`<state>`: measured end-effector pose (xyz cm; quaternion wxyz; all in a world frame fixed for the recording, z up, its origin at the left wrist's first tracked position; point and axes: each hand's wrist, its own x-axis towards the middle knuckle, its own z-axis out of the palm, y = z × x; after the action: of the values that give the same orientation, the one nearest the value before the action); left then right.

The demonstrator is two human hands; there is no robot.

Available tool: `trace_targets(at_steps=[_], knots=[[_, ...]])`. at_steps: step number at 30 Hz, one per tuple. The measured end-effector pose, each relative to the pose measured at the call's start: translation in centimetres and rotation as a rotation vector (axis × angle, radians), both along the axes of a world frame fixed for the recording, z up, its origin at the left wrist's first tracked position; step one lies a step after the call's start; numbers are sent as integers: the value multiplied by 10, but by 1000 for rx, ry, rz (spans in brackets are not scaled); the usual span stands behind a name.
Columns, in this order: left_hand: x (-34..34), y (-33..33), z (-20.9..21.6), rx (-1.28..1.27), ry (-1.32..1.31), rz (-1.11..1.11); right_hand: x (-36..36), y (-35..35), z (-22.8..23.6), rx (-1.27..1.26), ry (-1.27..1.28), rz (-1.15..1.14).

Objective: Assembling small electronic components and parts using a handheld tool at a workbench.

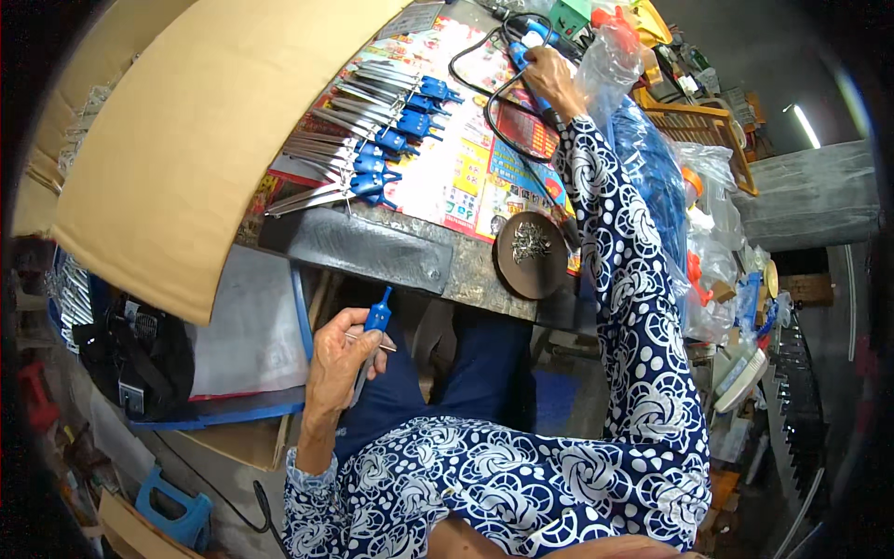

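At eight o'clock from the middle of my view, near the front edge of the workbench [475, 272], the left hand [346, 359] was closed around a blue-handled metal piece [377, 317], narrow end toward twelve. Out at one o'clock, the right hand [553, 78] lay over a blue tool [518, 56] with a black cord; I could not tell whether its fingers had closed. Toward eleven I saw similar blue-and-metal pieces [394, 142] grouped on printed paper [456, 191], and near three a brown dish [507, 268] held small metal parts [531, 244].
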<state>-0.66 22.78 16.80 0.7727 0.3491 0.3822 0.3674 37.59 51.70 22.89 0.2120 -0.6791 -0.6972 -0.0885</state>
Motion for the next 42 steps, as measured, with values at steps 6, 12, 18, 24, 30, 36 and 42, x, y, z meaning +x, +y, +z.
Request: trace_targets(at_steps=[6, 12, 18, 24, 30, 36, 42], knots=[[11, 21, -18, -63, 21, -19, 17, 83, -31, 79, -179, 100], [16, 41, -24, -131, 68, -72, 33, 121, -23, -423, -482, -41], [4, 37, -34, -147, 76, -42, 17, 103, -36, -496, -566, -16], [-12, 26, -40, -128, 120, -86, 21, 94, -53, -464, -351, -344], [-21, 13, -53, -122, 108, -67, 43, 81, -29, -353, -110, -343], [-23, -14, -51, -91, 71, -80, 54, 40, 23, -90, 417, 152], [-30, -56, -52, -49, -21, -83, -30, -71, 86, 208, 301, 236]])
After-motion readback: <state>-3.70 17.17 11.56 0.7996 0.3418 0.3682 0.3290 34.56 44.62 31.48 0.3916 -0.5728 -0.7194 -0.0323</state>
